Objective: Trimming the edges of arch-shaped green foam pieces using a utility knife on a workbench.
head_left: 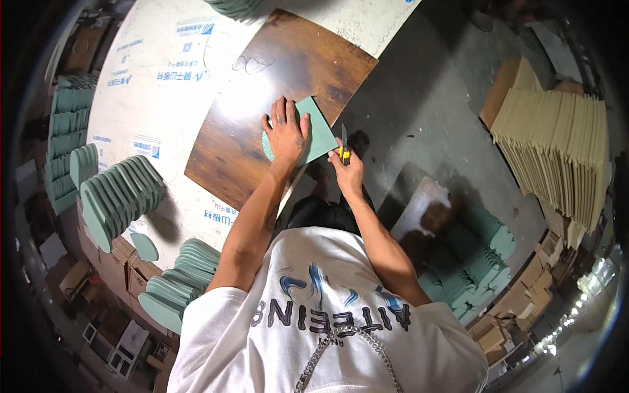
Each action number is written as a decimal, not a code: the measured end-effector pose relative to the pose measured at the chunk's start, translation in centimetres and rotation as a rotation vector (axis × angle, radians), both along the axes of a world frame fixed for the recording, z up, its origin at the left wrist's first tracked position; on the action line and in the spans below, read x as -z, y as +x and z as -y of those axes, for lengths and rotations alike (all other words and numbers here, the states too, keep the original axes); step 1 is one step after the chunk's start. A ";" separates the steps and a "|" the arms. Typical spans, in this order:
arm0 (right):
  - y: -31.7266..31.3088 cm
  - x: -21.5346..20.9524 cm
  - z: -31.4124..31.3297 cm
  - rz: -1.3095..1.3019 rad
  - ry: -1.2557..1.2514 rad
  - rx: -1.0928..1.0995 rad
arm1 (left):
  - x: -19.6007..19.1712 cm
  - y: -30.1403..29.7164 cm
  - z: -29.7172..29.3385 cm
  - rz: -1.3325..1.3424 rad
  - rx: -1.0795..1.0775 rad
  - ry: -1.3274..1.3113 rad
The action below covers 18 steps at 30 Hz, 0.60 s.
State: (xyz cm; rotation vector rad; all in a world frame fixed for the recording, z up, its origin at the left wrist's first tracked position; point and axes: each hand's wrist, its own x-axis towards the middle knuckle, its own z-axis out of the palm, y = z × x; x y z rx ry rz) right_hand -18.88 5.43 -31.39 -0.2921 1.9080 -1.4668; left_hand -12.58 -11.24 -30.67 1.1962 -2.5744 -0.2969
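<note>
A flat green sheet piece [319, 134] lies on a dark brown wooden board [229, 157], its right corner at the board's edge. My left hand [287, 136] rests on the sheet with its fingers spread, pressing it against the board. In my right hand [349, 170] is a utility knife [344, 152] with a yellow and black body. Its blade points away from me, just off the sheet's right corner and beyond the board's edge. My right fingers are wrapped round the knife body.
Rows of rounded green pieces [121, 200] stand on the white printed table [151, 65] at the left, with another row [180, 281] near my left elbow. Tan sheets [557, 144] are stacked at the right. Green stacks [468, 262] sit low beside my right arm.
</note>
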 end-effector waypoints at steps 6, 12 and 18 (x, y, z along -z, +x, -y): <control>0.2 -3.1 1.5 0.068 -0.145 0.150 | -1.8 -0.6 -0.2 -0.012 -0.139 0.143; -1.7 -9.4 4.1 0.077 -0.222 0.147 | -1.9 3.2 3.1 -0.027 -0.265 0.771; -4.4 -11.8 3.5 0.134 -0.342 -0.008 | -8.5 6.8 3.4 -0.752 -0.301 1.297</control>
